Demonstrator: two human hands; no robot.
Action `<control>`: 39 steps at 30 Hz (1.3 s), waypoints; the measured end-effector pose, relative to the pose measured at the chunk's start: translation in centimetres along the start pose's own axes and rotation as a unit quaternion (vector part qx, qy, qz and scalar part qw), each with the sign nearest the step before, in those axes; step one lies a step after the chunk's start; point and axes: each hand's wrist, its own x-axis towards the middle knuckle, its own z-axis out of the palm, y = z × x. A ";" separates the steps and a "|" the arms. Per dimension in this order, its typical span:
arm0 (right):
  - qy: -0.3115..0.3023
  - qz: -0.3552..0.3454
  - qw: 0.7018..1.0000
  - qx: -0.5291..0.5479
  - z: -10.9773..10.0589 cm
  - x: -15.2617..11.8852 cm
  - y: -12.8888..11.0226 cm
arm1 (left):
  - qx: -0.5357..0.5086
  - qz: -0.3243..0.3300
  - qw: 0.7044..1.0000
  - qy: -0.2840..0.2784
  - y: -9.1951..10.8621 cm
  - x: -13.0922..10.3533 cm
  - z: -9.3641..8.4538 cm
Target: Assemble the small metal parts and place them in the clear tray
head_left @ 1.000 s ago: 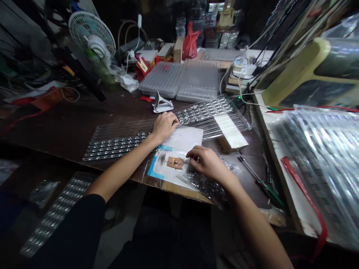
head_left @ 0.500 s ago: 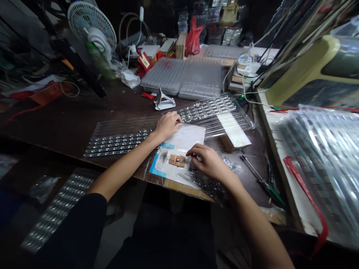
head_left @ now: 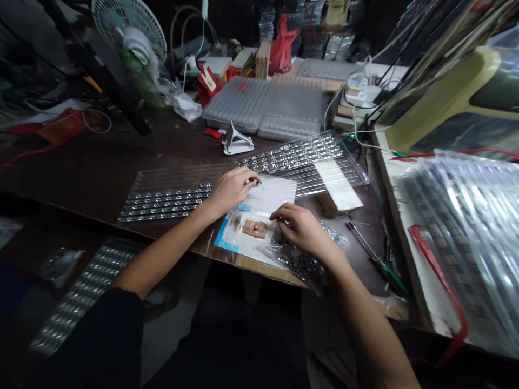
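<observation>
My left hand (head_left: 234,189) is closed in a pinch on a small dark part at its fingertips, above a white sheet (head_left: 275,192). Near the brown block (head_left: 254,228), my right hand (head_left: 298,227) has its fingers curled together; whatever they hold is too small to make out. That block lies on a white pad with blue tape (head_left: 226,243) at its edge. Clear trays with rows of shiny metal parts lie to the left (head_left: 162,206) and behind (head_left: 300,154). A plastic bag of small dark parts (head_left: 308,266) sits under and beside my right wrist.
A white-topped block (head_left: 338,186) and a screwdriver (head_left: 377,259) lie at the right. Behind are a white stand (head_left: 238,145), stacked clear trays (head_left: 290,108) and a fan (head_left: 132,32). More wrapped trays (head_left: 466,232) fill the far right.
My left hand has moved back from the rear tray, slightly left and down, and a small dark part now shows at its fingertips. My right hand has barely moved.
</observation>
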 end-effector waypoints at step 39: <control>-0.026 0.109 0.983 -0.143 3.5 0.7 -1.7 | -0.195 -0.053 0.976 0.085 2.8 -9.9 3.5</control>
